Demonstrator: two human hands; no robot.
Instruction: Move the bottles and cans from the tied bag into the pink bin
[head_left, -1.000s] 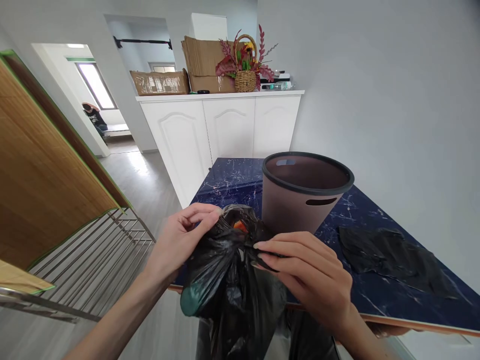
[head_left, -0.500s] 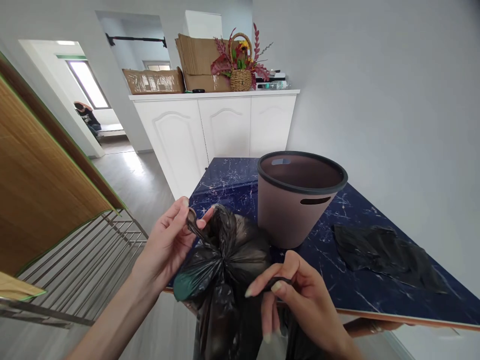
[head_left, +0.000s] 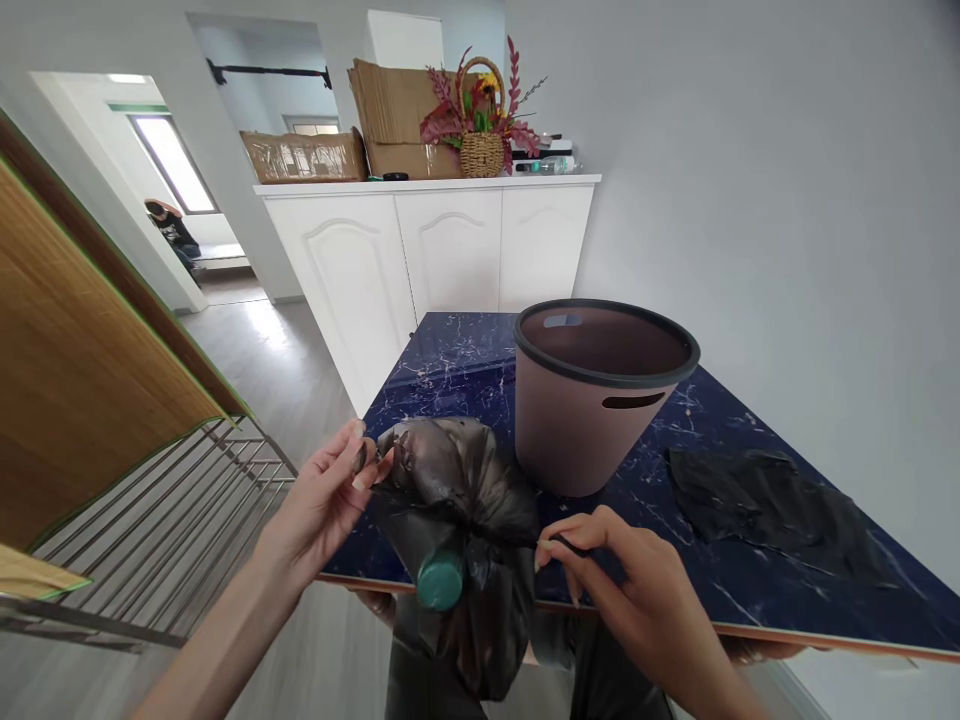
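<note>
A filled black garbage bag (head_left: 457,480) lies at the near edge of the table, partly hanging over it. Through its thin film a teal round cap or lid (head_left: 440,582) shows. My left hand (head_left: 330,490) pinches one twisted end of the bag at its left side. On the other side my right hand (head_left: 622,570) grips the opposite end, pulled out to the right, so the bag is drawn together at a knot in the middle. Just behind it stands a mauve trash can (head_left: 592,420) with a dark rim, upright and without a liner over its rim.
A flattened black bag (head_left: 772,515) rests on the right of the blue marbled table (head_left: 465,350). Behind stands a white cabinet (head_left: 457,240) with cardboard boxes (head_left: 307,158) and a flower basket (head_left: 482,155). A metal rack (head_left: 150,540) is at left; a person (head_left: 174,225) sits in the far room.
My hands have moved farther apart, pulling the bag's ends outward and tightening the knot. The bag has turned, bringing the teal cap toward its front middle.
</note>
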